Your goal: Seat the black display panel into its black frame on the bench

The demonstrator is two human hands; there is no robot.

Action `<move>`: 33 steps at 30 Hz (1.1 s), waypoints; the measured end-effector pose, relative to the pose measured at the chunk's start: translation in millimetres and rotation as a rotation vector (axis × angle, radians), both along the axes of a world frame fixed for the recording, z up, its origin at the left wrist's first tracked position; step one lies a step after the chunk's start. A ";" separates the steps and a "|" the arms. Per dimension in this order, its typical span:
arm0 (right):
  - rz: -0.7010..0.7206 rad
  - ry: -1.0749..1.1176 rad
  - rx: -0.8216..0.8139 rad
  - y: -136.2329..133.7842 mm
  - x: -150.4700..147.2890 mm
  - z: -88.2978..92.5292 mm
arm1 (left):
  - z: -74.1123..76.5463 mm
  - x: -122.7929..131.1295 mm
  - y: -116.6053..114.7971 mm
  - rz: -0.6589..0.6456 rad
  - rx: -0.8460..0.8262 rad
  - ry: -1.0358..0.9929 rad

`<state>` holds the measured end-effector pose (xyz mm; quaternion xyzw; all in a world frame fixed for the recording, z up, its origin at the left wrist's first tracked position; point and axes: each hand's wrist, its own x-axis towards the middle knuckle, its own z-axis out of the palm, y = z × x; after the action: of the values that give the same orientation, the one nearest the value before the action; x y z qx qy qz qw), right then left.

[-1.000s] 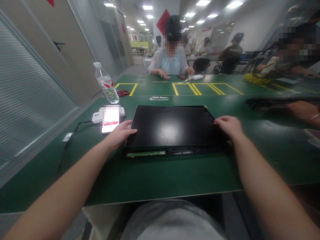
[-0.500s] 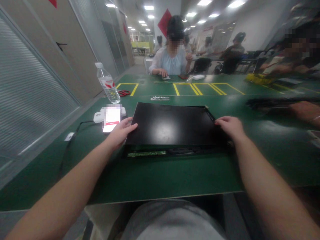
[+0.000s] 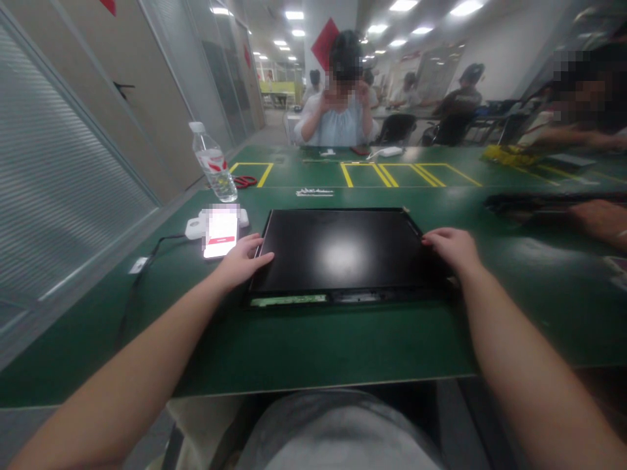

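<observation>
A black, glossy display panel (image 3: 313, 245) lies nearly flat on a slightly larger black frame (image 3: 392, 297) in front of me. A green circuit strip (image 3: 289, 300) shows along the frame's near edge. At the panel's left edge is my left hand (image 3: 245, 258), thumb on the top face and fingers along the outer side. My right hand (image 3: 453, 248) has its thumb and fingertips closed at the right edge of the frame. Just what lies under those fingertips is hard to make out.
On the left of the green table (image 3: 343, 352) stand a water bottle (image 3: 214, 163) and a lit phone (image 3: 221, 235) by a white power adapter (image 3: 194, 227) with a cable. Red-handled scissors (image 3: 245, 181) and small white pieces (image 3: 314, 192) lie beyond. People sit across and at right.
The panel's left side has come down and nearer to me, so it lies flatter in the frame. My left hand lowered with it; the right stayed. The person opposite raised both hands.
</observation>
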<state>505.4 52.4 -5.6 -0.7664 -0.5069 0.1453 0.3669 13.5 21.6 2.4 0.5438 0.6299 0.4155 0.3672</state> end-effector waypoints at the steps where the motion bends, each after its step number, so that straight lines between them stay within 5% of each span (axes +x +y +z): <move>1: 0.003 0.013 0.002 0.4 0.5 -0.5 | -2.9 -2.0 1.2 -0.014 0.021 0.044; 16: -0.015 0.235 0.039 1.8 -0.8 -1.8 | -12.6 -8.7 5.6 -0.116 0.035 0.360; 33: -0.011 0.217 0.036 -2.2 -4.8 3.4 | -12.3 -9.8 4.5 -0.178 0.045 0.572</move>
<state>500.6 50.2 -2.2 -0.7423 -0.4626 0.2163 0.4338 3.7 26.1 -9.9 0.6999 0.6483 0.2255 0.1977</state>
